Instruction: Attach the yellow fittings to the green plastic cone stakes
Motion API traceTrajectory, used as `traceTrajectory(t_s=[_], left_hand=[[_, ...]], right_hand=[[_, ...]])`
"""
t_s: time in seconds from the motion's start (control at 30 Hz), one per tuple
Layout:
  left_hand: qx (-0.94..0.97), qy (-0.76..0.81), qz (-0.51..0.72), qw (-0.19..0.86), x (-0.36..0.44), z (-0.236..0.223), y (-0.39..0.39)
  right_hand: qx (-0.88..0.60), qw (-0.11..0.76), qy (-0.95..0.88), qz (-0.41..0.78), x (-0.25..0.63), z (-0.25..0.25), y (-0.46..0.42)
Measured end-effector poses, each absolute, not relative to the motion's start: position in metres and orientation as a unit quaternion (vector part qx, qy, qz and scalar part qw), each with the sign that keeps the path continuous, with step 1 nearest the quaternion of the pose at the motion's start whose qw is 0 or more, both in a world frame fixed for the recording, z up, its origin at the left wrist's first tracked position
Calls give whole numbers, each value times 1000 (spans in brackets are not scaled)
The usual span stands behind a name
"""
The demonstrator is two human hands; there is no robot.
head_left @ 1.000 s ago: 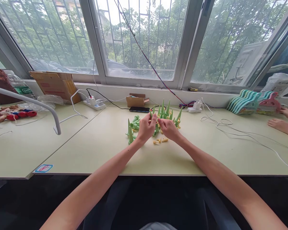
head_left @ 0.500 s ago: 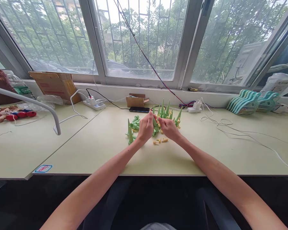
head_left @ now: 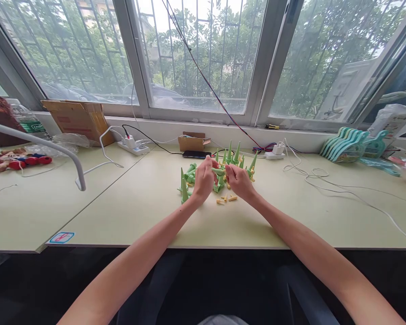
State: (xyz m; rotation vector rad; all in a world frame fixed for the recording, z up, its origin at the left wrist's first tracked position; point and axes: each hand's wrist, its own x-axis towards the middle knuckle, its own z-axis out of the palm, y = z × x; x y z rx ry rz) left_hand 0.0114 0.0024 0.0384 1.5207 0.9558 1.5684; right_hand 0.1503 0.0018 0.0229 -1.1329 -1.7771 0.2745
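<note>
Over the middle of the table, my left hand (head_left: 204, 179) is closed round a pale green cone-shaped plastic piece (head_left: 218, 172), held roughly level. My right hand (head_left: 238, 180) is in a pinch at the piece's right end; anything small between those fingertips is hidden. Several pointed green cones (head_left: 237, 154) stand upright behind my hands, some with yellow parts at the base. More green pieces (head_left: 190, 172) lie beyond and beside my left hand, and another cone (head_left: 184, 189) stands close to its wrist. Small yellow plastic parts (head_left: 232, 198) lie on the table between my wrists.
Behind my hands are a black phone (head_left: 196, 154) and a small open cardboard box (head_left: 192, 143). White cables (head_left: 320, 175) trail across the right side. Teal plastic pieces (head_left: 345, 143) stand stacked at far right. A lamp arm (head_left: 77, 169) hangs at left.
The green piece between my hands has swung from steeply tilted to nearly level, and my left fingers have loosened a little. At far right, a teal piece now lies flat on the table.
</note>
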Motion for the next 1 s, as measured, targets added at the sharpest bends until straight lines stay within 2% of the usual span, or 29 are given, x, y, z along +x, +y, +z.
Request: traceTrajectory(t_s=[0.27, 0.73, 1.0], left_hand=[[626, 443, 565, 305, 10, 41, 1], [644, 400, 538, 368, 11, 42, -3], [662, 382, 553, 331, 11, 39, -1]], right_hand=[[-457, 508, -720, 124, 149, 27, -3], [-450, 521, -710, 151, 150, 25, -1], [-462, 522, -698, 164, 150, 26, -1]])
